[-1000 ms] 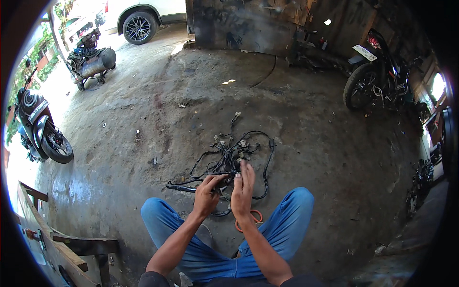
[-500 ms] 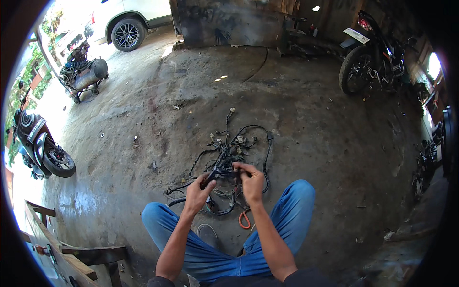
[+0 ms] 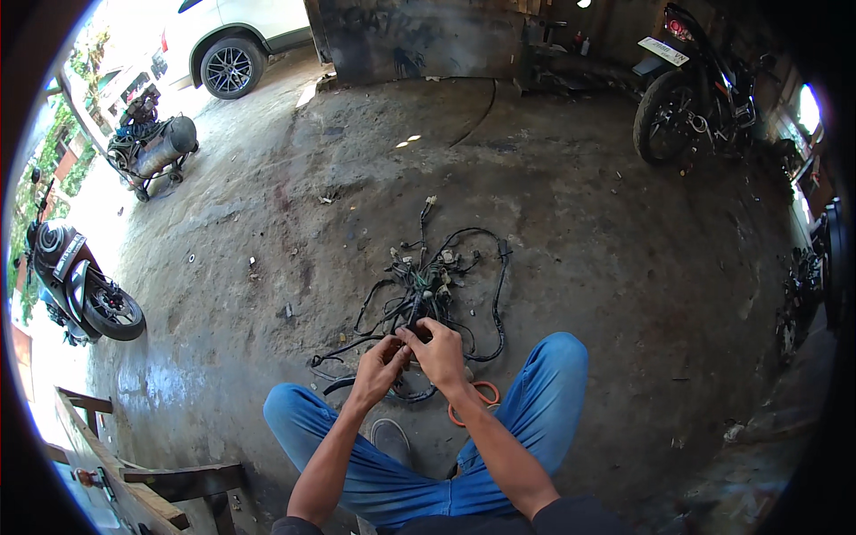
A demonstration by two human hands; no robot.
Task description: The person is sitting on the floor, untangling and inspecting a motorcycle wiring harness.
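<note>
daylight glares at upper left, the floor [image 3: 606,267] at right lies dim, and curved edges fade to black.

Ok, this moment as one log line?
left hand, right hand: close together at black wiring harness | exact grip: unclear | harness layout: tangled on concrete floor

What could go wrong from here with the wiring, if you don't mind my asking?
The black wiring harness is tangled, so a pull from the left grip or right grip might snag a loop. The pale connector at its far end lies on the rough floor and could pick up grit. The orange loop nearby may catch in the wires.
</note>
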